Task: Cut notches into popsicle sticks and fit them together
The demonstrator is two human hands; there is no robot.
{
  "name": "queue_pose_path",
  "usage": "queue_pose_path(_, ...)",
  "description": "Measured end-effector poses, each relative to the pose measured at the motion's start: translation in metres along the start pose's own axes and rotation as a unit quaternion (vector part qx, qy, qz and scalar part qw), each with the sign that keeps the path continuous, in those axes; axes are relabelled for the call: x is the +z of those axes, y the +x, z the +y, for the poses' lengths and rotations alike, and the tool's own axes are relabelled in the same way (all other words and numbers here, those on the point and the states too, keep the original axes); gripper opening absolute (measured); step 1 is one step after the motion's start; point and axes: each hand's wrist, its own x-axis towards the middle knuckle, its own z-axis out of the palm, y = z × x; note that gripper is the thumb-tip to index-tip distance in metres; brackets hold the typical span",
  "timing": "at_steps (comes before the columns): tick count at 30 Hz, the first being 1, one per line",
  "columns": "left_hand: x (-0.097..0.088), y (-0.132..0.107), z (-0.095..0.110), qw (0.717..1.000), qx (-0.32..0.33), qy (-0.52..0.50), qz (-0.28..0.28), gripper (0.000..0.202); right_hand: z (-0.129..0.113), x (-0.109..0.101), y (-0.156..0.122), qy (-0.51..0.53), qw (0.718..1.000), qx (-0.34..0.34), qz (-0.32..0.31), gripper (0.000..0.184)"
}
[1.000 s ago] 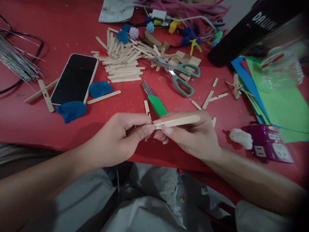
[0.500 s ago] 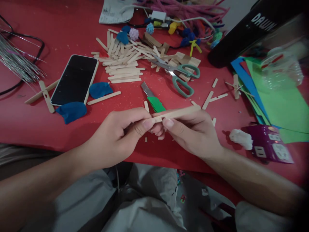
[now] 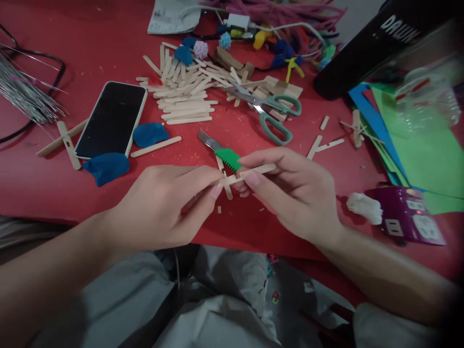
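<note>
Over the table's front edge, both my hands hold a pale wooden craft stick (image 3: 264,170) between them. My left hand (image 3: 170,205) is closed, its thumb and index finger pinching the stick's left end. My right hand (image 3: 290,193) pinches it further right, with the thumb on top. A short wooden piece (image 3: 228,189) crosses the stick near my left fingertips; whether the two are joined I cannot tell. The green-handled cutter (image 3: 227,158) points its blade up and left, its handle running behind my right fingertips. The lower fingers of my right hand are partly hidden.
A pile of craft sticks (image 3: 184,104) and open scissors (image 3: 270,108) lie beyond my hands. To the left are a phone (image 3: 112,118), blue clay pieces (image 3: 150,134) and wires (image 3: 25,87). Rightward are coloured paper (image 3: 416,140), a purple box (image 3: 408,212) and a black bottle (image 3: 362,53).
My right hand has drawn back and turned, and the held stick sits lower, with a crossing piece now showing. The green cutter has swung so its blade points further left.
</note>
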Motion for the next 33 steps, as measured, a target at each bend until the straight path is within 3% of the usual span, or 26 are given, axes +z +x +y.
queue_pose_path(6,-0.0062,0.0072,0.0046,0.985,-0.106,-0.083,-0.105,0.026,0.0048,-0.0006,-0.0065,-0.080,0.995,-0.059,0.003,0.019)
queue_pose_path(11,-0.0065,0.0091,0.0044,0.973,-0.164,-0.074,-0.144,0.032,0.0063,-0.0003,-0.0088,-0.168,0.979,-0.115,0.020,0.023)
queue_pose_path(16,-0.0041,0.0093,0.0032,0.974,-0.201,-0.042,-0.095,0.032,0.0046,-0.0001,-0.0093,-0.250,0.957,-0.140,0.039,0.024)
queue_pose_path(22,-0.0010,0.0103,-0.0014,0.974,-0.223,0.007,-0.026,0.033,0.0031,-0.0005,-0.0078,-0.301,0.936,-0.180,0.004,0.029)
queue_pose_path(27,-0.0007,0.0107,-0.0009,0.975,-0.219,0.007,-0.045,0.044,0.0036,-0.0017,-0.0065,-0.340,0.908,-0.245,-0.021,0.037)
queue_pose_path(33,0.0006,0.0112,0.0021,0.980,-0.186,-0.033,-0.068,0.037,0.0077,-0.0014,-0.0065,-0.365,0.890,-0.271,-0.013,0.034)
